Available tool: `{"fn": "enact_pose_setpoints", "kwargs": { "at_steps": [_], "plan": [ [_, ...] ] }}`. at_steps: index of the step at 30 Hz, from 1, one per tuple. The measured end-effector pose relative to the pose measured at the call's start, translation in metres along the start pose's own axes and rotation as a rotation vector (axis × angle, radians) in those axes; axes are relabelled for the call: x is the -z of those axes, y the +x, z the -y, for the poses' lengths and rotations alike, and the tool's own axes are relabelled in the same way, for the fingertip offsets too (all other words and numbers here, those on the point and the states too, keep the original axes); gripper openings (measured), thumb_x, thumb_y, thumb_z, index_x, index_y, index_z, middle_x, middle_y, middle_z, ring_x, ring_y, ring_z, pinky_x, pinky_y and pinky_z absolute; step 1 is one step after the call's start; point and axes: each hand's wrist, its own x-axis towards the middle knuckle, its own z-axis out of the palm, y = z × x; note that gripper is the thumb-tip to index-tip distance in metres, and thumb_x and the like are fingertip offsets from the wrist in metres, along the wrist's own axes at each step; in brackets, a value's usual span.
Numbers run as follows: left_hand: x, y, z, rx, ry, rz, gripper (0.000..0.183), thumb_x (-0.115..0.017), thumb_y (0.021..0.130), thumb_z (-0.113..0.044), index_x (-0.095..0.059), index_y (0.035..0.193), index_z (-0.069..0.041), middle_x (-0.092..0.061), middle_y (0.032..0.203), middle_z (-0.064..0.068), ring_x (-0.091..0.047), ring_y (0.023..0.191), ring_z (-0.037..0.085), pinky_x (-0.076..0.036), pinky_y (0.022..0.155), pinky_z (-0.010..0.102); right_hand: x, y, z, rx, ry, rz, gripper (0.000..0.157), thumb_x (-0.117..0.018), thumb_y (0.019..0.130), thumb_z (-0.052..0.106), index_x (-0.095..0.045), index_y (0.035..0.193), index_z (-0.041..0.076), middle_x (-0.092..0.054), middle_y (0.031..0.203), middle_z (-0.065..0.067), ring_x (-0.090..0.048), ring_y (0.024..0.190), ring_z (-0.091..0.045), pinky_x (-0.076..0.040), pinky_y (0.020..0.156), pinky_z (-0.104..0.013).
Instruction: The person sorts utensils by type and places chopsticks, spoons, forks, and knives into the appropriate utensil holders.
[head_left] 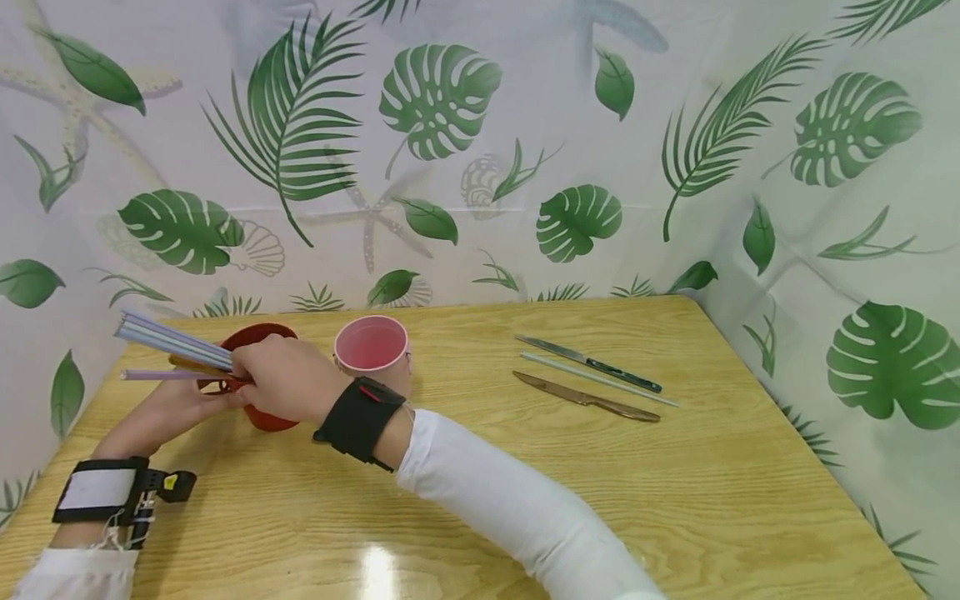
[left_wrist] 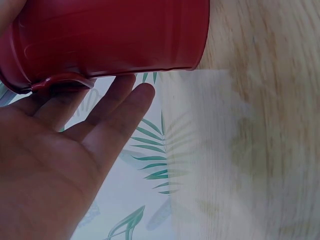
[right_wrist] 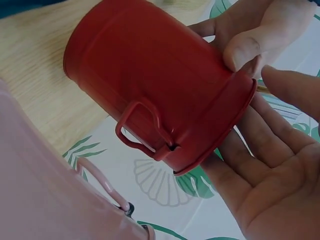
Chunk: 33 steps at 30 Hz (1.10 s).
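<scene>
My left hand [head_left: 176, 410] grips the small red metal bucket [right_wrist: 150, 85] near its rim, thumb on its side. The bucket's little loop handle [left_wrist: 62, 80] is near those fingers in the left wrist view. Over the bucket's mouth, my right hand [head_left: 288, 375] holds a bundle of thin pale blue and lilac chopsticks [head_left: 176, 342], their ends pointing left. A gold-coloured handle [head_left: 191, 364] shows beneath the bundle. The fingers [right_wrist: 260, 145] of my right hand lie beside the rim in the right wrist view. The bucket's inside is mostly hidden by my hands.
A pink bucket [head_left: 372, 321] stands right of the red one. Farther right on the wooden table [head_left: 465, 500] lie a dark-handled knife [head_left: 588, 362], a pale green chopstick [head_left: 596, 379] and a gold-coloured knife [head_left: 585, 397]. Leaf-printed cloth [head_left: 480, 175] rises behind the table.
</scene>
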Motion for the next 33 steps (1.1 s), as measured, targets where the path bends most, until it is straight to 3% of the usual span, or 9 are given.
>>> {"fn": "enact_pose_setpoints", "kwargs": {
  "at_steps": [4, 10, 22, 28, 33],
  "plan": [
    [0.000, -0.001, -0.001, 0.008, -0.010, 0.004, 0.070, -0.065, 0.095, -0.029, -0.033, 0.144, 0.008, -0.045, 0.136, 0.036, -0.045, 0.119, 0.048, -0.039, 0.096, 0.072, 0.000, 0.000, 0.000, 0.001, 0.018, 0.011, 0.013, -0.067, 0.093, 0.030, -0.072, 0.099, 0.020, -0.066, 0.087, 0.010, -0.056, 0.074, -0.006, -0.050, 0.070, -0.016],
    [0.000, -0.001, -0.001, 0.029, -0.015, 0.013, 0.070, -0.065, 0.094, -0.031, -0.034, 0.143, 0.008, -0.045, 0.138, 0.036, -0.043, 0.121, 0.047, -0.036, 0.097, 0.073, 0.004, -0.006, -0.002, 0.011, 0.114, 0.010, 0.012, -0.066, 0.094, 0.028, -0.073, 0.099, 0.019, -0.066, 0.085, 0.010, -0.057, 0.073, -0.005, -0.048, 0.069, -0.015],
    [-0.001, 0.000, -0.003, 0.020, -0.054, 0.003, 0.077, -0.069, 0.091, -0.033, -0.029, 0.148, 0.001, -0.036, 0.146, 0.033, -0.026, 0.133, 0.054, -0.024, 0.098, 0.081, 0.032, -0.040, -0.011, 0.099, 0.206, -0.072, 0.024, -0.065, 0.095, 0.026, -0.070, 0.114, 0.013, -0.070, 0.100, 0.007, -0.056, 0.079, -0.005, -0.047, 0.067, -0.014],
    [-0.002, 0.001, -0.001, -0.008, -0.063, -0.006, 0.073, -0.069, 0.091, -0.032, -0.033, 0.145, 0.000, -0.045, 0.140, 0.029, -0.036, 0.129, 0.047, -0.026, 0.099, 0.080, 0.048, -0.063, -0.015, 0.123, 0.181, -0.133, 0.025, -0.067, 0.093, 0.026, -0.072, 0.114, 0.012, -0.071, 0.099, 0.006, -0.057, 0.078, -0.005, -0.049, 0.067, -0.014],
    [-0.003, 0.003, 0.000, -0.031, -0.077, 0.002, 0.073, -0.069, 0.091, -0.031, -0.033, 0.148, -0.002, -0.047, 0.140, 0.027, -0.041, 0.124, 0.041, -0.026, 0.099, 0.080, 0.054, -0.081, -0.022, 0.149, 0.165, -0.189, 0.024, -0.068, 0.092, 0.025, -0.073, 0.112, 0.012, -0.074, 0.102, 0.004, -0.062, 0.086, -0.002, -0.053, 0.075, -0.013]
  ]
}}
